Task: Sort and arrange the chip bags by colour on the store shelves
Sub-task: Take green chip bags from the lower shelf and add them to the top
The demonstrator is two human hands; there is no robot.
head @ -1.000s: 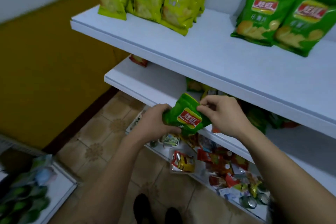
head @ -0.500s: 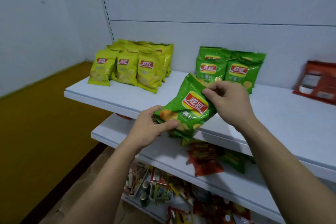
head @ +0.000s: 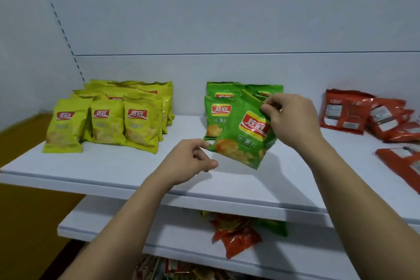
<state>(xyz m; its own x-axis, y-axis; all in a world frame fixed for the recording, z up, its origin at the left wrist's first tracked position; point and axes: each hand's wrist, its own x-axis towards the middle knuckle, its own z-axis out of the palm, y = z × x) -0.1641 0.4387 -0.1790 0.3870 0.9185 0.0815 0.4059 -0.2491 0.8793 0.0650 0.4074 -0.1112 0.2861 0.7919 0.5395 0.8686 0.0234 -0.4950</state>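
The green chip bag (head: 244, 134) is shiny, with a red and yellow label and chips pictured at the bottom. It stands tall but tilted, top leaning right, just in front of the green bags (head: 218, 109) on the top shelf (head: 113, 166). The right hand (head: 293, 120) pinches its top corner. The left hand (head: 193, 161) is loosely curled, holding nothing, beside its bottom corner.

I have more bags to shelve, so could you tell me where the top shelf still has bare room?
The top shelf is bare between the yellow bags and the green bags, along its front edge, and between the green bags and the red bags. It is crowded where the right hand holds a green bag.
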